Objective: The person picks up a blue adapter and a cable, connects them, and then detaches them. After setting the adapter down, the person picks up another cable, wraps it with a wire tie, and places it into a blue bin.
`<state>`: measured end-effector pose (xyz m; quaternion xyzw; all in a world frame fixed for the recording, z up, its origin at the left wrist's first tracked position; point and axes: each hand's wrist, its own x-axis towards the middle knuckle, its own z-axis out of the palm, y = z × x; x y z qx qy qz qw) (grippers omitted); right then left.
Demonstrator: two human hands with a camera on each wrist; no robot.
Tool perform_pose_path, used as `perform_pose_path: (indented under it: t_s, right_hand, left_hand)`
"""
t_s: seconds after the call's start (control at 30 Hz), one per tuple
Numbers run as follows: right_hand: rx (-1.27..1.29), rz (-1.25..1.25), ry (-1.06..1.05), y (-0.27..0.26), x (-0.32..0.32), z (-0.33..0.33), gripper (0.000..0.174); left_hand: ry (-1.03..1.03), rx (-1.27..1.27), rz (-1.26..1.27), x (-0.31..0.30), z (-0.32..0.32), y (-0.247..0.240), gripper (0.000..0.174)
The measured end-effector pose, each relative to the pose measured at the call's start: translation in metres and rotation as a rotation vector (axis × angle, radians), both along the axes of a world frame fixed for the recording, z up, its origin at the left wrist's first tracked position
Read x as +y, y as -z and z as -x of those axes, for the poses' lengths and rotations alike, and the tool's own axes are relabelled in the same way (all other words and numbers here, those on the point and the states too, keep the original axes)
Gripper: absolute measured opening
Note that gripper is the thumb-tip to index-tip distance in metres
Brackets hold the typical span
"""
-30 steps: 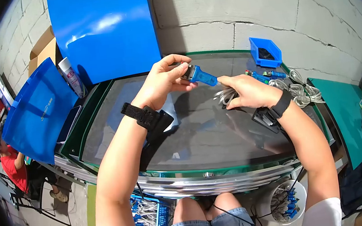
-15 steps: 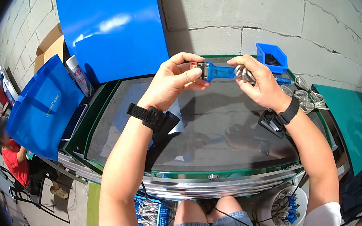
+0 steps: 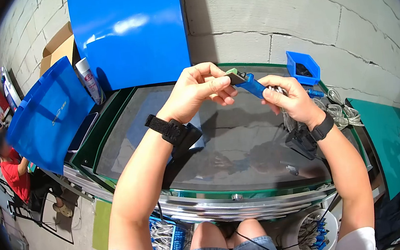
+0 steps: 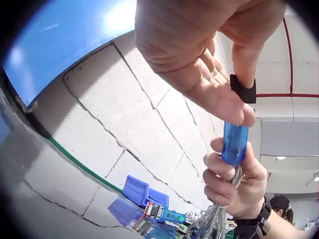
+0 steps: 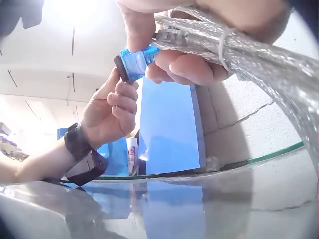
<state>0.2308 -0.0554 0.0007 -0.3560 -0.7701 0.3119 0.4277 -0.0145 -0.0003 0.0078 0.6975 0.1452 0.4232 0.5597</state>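
Note:
A translucent blue connector (image 3: pixel 253 87) with a dark end is held above the dark work surface between both hands. The left hand (image 3: pixel 202 89) pinches its dark end (image 4: pixel 243 89) between thumb and fingers. The right hand (image 3: pixel 292 98) grips the blue body's other end together with its coiled grey cable. In the right wrist view the bundled cable (image 5: pixel 259 55) runs through the right hand, tied with a band. The left wrist view shows the connector (image 4: pixel 234 144) upright between the hands.
Behind on the right lie more coiled cables (image 3: pixel 341 114) with a blue bin (image 3: pixel 303 67). A spray can (image 3: pixel 90 82) and blue bag (image 3: pixel 51 115) stand left. Below are a blue basket (image 3: pixel 176 248) and white bucket (image 3: pixel 292 243) of cables. Two people sit at the sides.
The connector has turned in the hands, its dark end now showing a green face at the left hand. Both hands have moved slightly right, and the right hand has lifted the cable off the surface.

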Motion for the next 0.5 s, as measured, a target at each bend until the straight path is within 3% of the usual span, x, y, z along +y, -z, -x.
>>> perform_pose_path:
  t_s: [0.17,0.5]
  right_hand:
    - [0.041,0.123,-0.055,-0.0024,-0.0021,-0.0005,0.027]
    - [0.079,0.205,-0.102,-0.005,-0.0028,-0.0025,0.031]
  left_hand:
    - [-0.055,-0.018,-0.015,-0.0018,-0.0014,0.0018,0.017]
    - [0.023,-0.059,-0.029,-0.0033,-0.0014,0.0021,0.017]
